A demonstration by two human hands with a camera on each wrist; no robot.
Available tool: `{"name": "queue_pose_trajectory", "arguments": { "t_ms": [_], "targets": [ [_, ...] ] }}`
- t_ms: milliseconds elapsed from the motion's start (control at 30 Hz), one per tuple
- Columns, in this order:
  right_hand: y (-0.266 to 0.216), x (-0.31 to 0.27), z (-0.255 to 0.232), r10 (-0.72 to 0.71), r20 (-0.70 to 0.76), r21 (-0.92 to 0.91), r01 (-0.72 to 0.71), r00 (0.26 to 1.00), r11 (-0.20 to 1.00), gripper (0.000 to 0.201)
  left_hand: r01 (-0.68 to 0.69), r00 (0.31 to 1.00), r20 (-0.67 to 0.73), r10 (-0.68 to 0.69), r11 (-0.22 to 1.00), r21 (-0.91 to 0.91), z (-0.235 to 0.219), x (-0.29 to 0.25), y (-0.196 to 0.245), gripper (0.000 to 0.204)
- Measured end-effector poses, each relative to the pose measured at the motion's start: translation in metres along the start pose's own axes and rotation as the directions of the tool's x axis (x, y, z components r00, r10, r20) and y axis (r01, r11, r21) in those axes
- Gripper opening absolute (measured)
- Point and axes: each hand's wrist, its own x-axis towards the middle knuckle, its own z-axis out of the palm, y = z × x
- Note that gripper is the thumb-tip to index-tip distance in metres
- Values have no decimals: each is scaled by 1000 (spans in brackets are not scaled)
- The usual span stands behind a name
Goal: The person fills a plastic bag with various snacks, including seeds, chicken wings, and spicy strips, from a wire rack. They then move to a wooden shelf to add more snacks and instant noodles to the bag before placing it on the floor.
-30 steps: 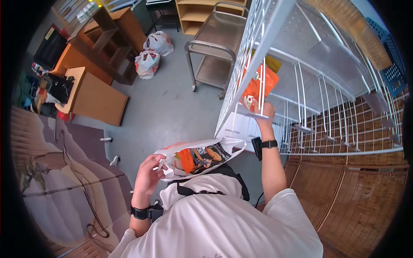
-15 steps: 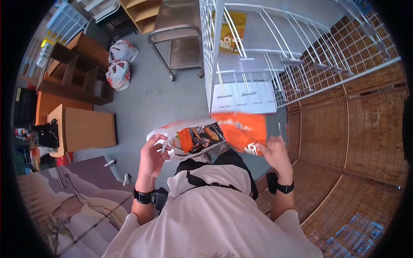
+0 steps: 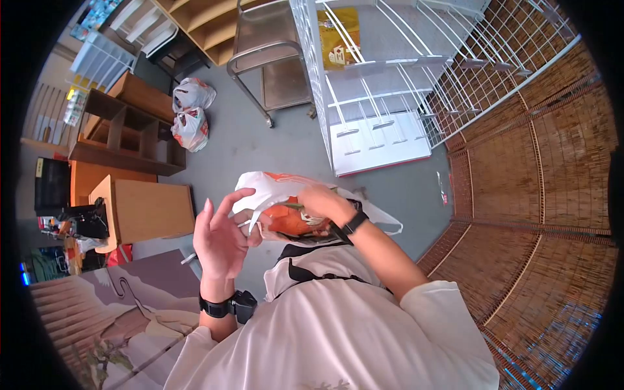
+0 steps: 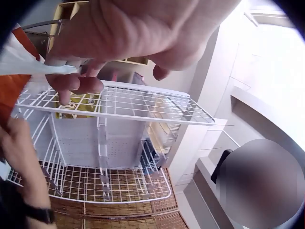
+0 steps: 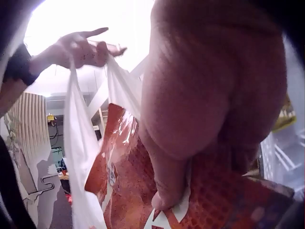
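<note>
A white plastic carrier bag (image 3: pixel 265 188) hangs by its handle from the curled fingers of my left hand (image 3: pixel 223 246); the index finger and thumb stick out away from it. My right hand (image 3: pixel 325 204) is at the mouth of the bag and grips a glossy orange packet (image 5: pixel 125 171), its thumb lying across the front. In the head view, part of the orange packet shows inside the bag below the right hand. The right fingers behind the packet are hidden.
A white wire display rack (image 3: pixel 380 65) with long hooks stands ahead to the right, a yellow packet (image 3: pixel 339 38) hanging on it. Beyond are a metal trolley (image 3: pixel 286 88) and two filled carrier bags (image 3: pixel 193 94) on the floor. A woven screen (image 3: pixel 500 260) borders the right side.
My right hand has brought the orange packet from the rack's hooks, down and left, into the bag's mouth. The left hand has kept holding the bag in front of the body.
</note>
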Motion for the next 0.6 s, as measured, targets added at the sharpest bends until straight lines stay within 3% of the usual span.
{"name": "queue_pose_trajectory", "arguments": {
  "t_ms": [133,200,267,333,400,433,467,533,567,600],
  "targets": [
    [5,17,4,10,-26,36,-9,1000,999,16,-49,998,42,52,997,-54,2,-12,5,70],
    [10,17,28,68,-106,10,-67,992,998,19,-72,996,38,77,991,-113,0,-15,3,71],
    [24,12,61,38,-247,-160,-79,968,984,24,-84,995,42,89,990,-110,-2,-20,2,72],
    [19,-5,73,23,-319,-143,-72,947,987,33,-74,995,59,78,995,-65,-5,-27,1,74],
    [23,-18,86,87,-475,-13,-106,876,994,34,-74,995,60,78,995,-67,-6,-34,1,75],
    [26,-21,94,92,-573,90,-49,814,995,38,-88,994,54,93,993,-75,-7,-37,1,76],
    [29,-24,92,94,-573,91,-51,814,995,38,-105,993,47,109,991,-83,-8,-40,2,76],
    [37,-40,83,124,-550,369,108,826,923,34,-124,992,25,126,990,-73,-13,-44,5,77],
    [47,-46,75,234,-508,413,-4,829,911,35,-145,989,23,147,987,-69,-16,-46,6,77],
    [66,-52,75,159,-721,130,-94,675,987,35,-166,986,19,168,984,-64,-19,-48,7,77]
  ]
}}
